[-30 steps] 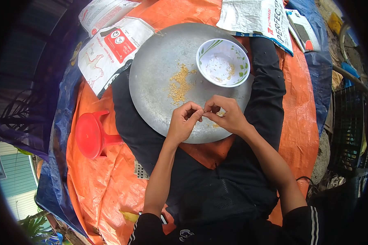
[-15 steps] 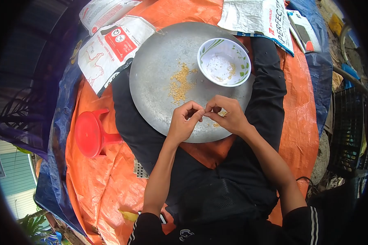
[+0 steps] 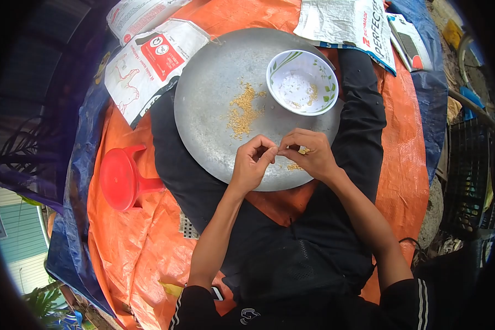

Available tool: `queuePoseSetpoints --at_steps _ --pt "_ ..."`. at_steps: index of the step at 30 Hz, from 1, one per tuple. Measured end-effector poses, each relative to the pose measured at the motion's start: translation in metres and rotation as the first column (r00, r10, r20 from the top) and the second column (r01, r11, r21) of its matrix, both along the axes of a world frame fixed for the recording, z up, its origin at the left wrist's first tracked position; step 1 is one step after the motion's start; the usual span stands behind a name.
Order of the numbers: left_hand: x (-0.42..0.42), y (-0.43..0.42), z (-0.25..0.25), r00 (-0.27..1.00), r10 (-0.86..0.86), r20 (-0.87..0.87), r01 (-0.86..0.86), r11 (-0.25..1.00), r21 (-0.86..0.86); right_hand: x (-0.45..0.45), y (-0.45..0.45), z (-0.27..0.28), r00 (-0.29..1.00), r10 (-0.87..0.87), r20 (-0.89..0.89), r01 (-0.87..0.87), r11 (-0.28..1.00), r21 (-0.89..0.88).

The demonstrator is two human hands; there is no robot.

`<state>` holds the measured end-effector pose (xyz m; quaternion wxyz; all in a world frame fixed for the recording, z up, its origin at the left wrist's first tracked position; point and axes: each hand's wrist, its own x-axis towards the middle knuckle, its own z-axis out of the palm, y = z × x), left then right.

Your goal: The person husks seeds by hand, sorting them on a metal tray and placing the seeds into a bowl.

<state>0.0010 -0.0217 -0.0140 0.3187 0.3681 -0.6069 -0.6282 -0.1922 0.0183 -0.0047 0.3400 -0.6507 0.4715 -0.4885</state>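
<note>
My left hand (image 3: 253, 161) and my right hand (image 3: 309, 154) meet fingertip to fingertip over the near part of a round grey metal tray (image 3: 203, 99). Both are pinched closed; whatever lies between the fingertips is too small to make out, though it may be a grain. A loose pile of golden unhusked rice grains (image 3: 244, 111) is spread on the tray beyond my left hand. More grains (image 3: 295, 166) lie under my right hand, partly covered by it. The white bowl with green leaf patterns (image 3: 279, 69) stands on the tray's right side, with whitish grains and some golden bits inside.
The tray sits between my outstretched legs on an orange tarp (image 3: 132, 242). To the left is a red plastic stool (image 3: 119, 179). Printed sacks lie at the far left (image 3: 140, 71) and far right (image 3: 341, 25). A phone (image 3: 218, 293) lies near my left elbow, and a black crate (image 3: 467, 170) stands at right.
My hands stay pinched together and have shifted very slightly to the right. The phone near my left arm shows more now. Grains and bowl look unchanged.
</note>
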Motion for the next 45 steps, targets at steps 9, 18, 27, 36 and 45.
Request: queuePoseSetpoints --at_steps 9,18,27,36,45 --pt "-0.004 -0.005 -0.002 0.995 0.065 -0.072 -0.058 0.994 0.088 0.007 -0.003 -0.003 0.997 -0.065 0.033 0.064 0.997 0.043" --pt "0.001 -0.007 0.003 0.999 0.034 -0.042 -0.031 0.997 0.066 0.007 -0.006 -0.004 0.991 -0.076 0.112 0.056 0.984 0.169" --pt "-0.001 -0.004 0.007 0.986 0.105 0.128 -0.075 0.973 -0.22 0.006 -0.005 -0.001 0.998 -0.026 0.053 0.019 0.992 0.126" --pt "0.001 -0.004 0.011 0.978 0.125 0.168 -0.065 0.944 -0.323 0.006 -0.005 -0.001 0.999 0.001 0.04 -0.005 0.994 0.108" --pt "0.001 -0.004 0.015 0.973 0.142 0.184 -0.066 0.929 -0.365 0.008 -0.006 -0.003 0.999 0.001 0.033 -0.004 0.996 0.092"
